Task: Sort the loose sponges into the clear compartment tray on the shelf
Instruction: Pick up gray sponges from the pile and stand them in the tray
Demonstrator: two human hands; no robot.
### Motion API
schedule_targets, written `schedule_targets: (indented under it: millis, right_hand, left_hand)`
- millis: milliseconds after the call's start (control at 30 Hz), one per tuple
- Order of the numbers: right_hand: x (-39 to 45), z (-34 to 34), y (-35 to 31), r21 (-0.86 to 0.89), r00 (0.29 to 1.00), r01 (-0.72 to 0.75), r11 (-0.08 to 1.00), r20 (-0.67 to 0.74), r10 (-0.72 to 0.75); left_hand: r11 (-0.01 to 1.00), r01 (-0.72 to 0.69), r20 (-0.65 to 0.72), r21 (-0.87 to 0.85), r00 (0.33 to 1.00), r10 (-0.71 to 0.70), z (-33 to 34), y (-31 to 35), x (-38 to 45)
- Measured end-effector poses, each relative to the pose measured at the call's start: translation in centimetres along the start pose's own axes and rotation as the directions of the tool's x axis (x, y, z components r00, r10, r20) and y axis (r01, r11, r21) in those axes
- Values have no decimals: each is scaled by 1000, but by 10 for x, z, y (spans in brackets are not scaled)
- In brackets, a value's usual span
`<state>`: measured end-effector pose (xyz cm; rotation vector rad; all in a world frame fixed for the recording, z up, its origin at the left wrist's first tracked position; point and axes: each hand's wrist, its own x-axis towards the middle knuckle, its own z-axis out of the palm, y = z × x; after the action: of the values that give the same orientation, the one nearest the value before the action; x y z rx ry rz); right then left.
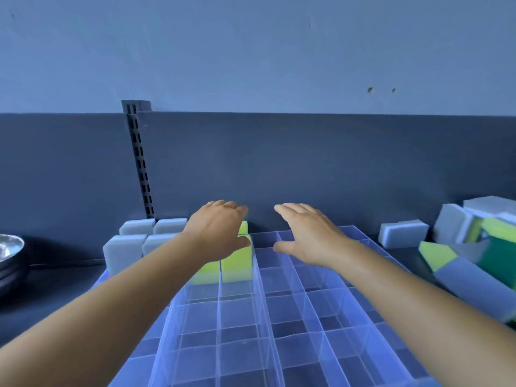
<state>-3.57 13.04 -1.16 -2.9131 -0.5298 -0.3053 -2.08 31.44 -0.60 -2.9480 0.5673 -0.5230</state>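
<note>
Both hands are loose and carrying nothing: the left hand [220,230] hovers with relaxed fingers over the yellow-green sponges [237,261] at the far left of the tray, its thumb close to or touching the nearest one, though I cannot tell whether it presses, while the right hand [307,236] floats flat and empty above the far middle compartments. From the head camera, the only view, the clear tray [268,331] fills the near shelf, most of its cells bare. Now the risk as I judge it: the standing sponges sit taller than the thin dividers, so a careless sweep of that left wrist could tip one into a neighbouring cell or knock over the grey sponges [131,247] standing along the tray's far-left side. The loose pile [474,247] at the right looks unsteady too, leaning and jumbled, so pulling one out could send others off the shelf edge. Counting up: four grey blocks show at the left, at least three yellow-green ones in the tray with some hidden under the hand, one lone grey sponge [403,233] by the back wall, and a heap at the right too tangled to count. A metal bowl [11,250] sits far left.
</note>
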Motion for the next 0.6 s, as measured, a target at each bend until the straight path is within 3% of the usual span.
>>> schedule_targets:
  millis: [600]
  right_hand:
    - [-91, -46, 197, -71, 961, -277, 958, -9, 277]
  left_hand:
    - [966, -218, 30, -137, 974, 224, 2, 206, 101]
